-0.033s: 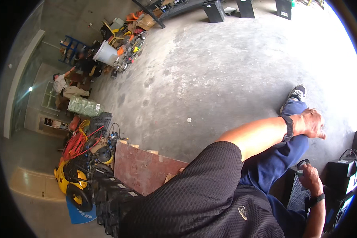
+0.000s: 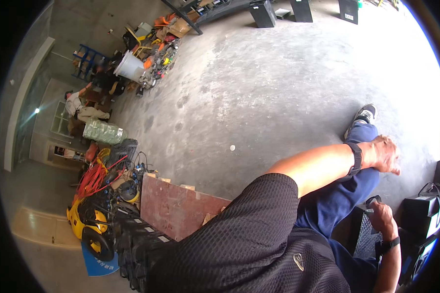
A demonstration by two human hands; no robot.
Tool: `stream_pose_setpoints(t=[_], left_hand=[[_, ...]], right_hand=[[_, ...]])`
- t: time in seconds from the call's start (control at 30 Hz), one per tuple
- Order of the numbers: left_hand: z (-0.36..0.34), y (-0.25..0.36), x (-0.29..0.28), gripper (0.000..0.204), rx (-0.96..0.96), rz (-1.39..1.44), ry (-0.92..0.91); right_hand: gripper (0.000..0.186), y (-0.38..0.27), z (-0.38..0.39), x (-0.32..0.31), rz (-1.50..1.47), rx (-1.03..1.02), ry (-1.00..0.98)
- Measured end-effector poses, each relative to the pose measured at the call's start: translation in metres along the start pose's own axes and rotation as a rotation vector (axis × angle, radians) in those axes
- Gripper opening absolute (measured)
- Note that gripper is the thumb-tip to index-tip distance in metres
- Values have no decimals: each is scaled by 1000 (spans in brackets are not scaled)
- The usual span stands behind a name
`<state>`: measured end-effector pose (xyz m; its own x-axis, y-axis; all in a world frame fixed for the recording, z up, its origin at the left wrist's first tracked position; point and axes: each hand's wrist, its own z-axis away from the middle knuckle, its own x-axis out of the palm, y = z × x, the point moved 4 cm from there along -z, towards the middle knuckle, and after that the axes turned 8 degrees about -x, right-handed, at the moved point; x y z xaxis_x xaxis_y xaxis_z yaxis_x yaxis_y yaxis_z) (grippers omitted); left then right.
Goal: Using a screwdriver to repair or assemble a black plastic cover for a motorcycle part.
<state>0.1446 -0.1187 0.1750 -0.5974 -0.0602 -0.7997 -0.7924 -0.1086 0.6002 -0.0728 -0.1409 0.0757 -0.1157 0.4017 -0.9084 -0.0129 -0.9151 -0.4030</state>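
Note:
My left forearm, with a dark band at the wrist, rests across the raised knee in blue trousers. My left hand hangs past that knee; one digit points down and the other fingers are mostly hidden. Lower right, my right hand, also banded at the wrist, is closed by the upper edge of a black case with a grey patterned panel. A small dark piece shows at its fingertips, too unclear to name.
Black box-shaped units with cables stand at the right. A reddish board, stacked black cases and a yellow machine lie left. Two people are far left, near a white bin. More black cases stand at the back.

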Motion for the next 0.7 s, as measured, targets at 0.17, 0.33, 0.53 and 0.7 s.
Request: stream_pose_setpoints(t=[0.17,0.33,0.53,0.7], left_hand=[[10,3,5,54,-35,-92,-152],[9,5,3,51,-46,-46,-163],[13,-2,1,50,-77,-47,-181],[11,1,4,49,-69,-50,-189]], right_hand=[[16,0,-3,1,98,183,-188],[20,1,-2,5,115,141,-207],[18,-9,-4,-6,94,68,-117],[24,11,0,12,122,244,-315]])
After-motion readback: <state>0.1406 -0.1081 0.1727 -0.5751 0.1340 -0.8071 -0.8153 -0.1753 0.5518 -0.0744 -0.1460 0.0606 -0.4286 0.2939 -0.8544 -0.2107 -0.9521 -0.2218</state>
